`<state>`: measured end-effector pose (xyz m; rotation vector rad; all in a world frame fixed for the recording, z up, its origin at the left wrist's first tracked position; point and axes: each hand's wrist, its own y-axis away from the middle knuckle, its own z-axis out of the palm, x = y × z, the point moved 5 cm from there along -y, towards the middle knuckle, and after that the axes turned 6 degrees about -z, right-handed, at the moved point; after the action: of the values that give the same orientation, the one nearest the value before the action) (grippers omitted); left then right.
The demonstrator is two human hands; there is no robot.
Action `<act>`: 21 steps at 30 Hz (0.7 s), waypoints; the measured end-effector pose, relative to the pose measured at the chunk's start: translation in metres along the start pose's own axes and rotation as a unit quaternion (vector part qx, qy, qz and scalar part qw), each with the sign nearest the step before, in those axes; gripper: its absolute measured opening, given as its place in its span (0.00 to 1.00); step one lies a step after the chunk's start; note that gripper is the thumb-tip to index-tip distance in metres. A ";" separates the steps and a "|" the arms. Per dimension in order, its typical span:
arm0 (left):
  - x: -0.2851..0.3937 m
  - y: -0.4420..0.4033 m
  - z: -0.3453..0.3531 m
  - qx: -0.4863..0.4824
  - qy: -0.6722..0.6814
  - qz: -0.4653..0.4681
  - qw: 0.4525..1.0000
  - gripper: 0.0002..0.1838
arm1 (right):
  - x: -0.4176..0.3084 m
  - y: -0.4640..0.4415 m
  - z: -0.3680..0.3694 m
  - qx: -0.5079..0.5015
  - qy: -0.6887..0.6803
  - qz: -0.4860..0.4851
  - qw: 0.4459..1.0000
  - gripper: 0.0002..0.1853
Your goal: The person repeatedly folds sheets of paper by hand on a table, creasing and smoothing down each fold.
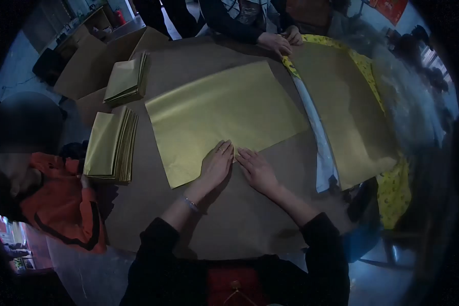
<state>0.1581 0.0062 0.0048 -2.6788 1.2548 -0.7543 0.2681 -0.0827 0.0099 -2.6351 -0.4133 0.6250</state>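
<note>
A large sheet of gold paper [229, 107] lies spread on the brown table surface. My left hand [218, 163] rests on its near edge with the fingers stretched out together. Beside it, my right hand [257, 171] also lies on that near edge, fingers extended and slightly apart. The fingertips of both hands almost meet at the middle of the edge. Shadow partly hides the thumbs. To the left stand two stacks of folded gold paper, a nearer stack [109, 148] and a farther stack [125, 81].
A brown table [229, 219] lies under everything. At right are a large gold-brown sheet [341, 107] and yellow patterned material [395, 199]. Across the table, a co-worker's hands [278, 43] touch that material's corner. A person in an orange sleeve [61, 204] is at left, near a cardboard box [89, 66].
</note>
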 end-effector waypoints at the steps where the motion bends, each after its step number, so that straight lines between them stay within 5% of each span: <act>1: -0.008 -0.010 0.003 0.003 -0.006 -0.005 1.000 0.18 | 0.002 0.001 0.002 -0.013 -0.007 0.021 1.000 0.18; 6: -0.049 -0.086 0.019 -0.068 -0.066 -0.037 0.995 0.31 | 0.003 0.003 0.005 -0.014 0.026 0.024 0.999 0.19; 13: -0.109 -0.178 0.023 0.020 -0.079 -0.171 0.982 0.38 | 0.000 -0.002 -0.003 -0.018 -0.017 0.048 0.999 0.19; 21: -0.130 -0.206 0.027 0.063 -0.085 -0.183 0.977 0.40 | 0.003 -0.001 0.000 -0.009 -0.011 0.048 0.999 0.19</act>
<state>0.2443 0.2350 -0.0129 -2.8290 0.6591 -0.5957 0.2705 -0.0814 0.0095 -2.6794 -0.3019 0.6829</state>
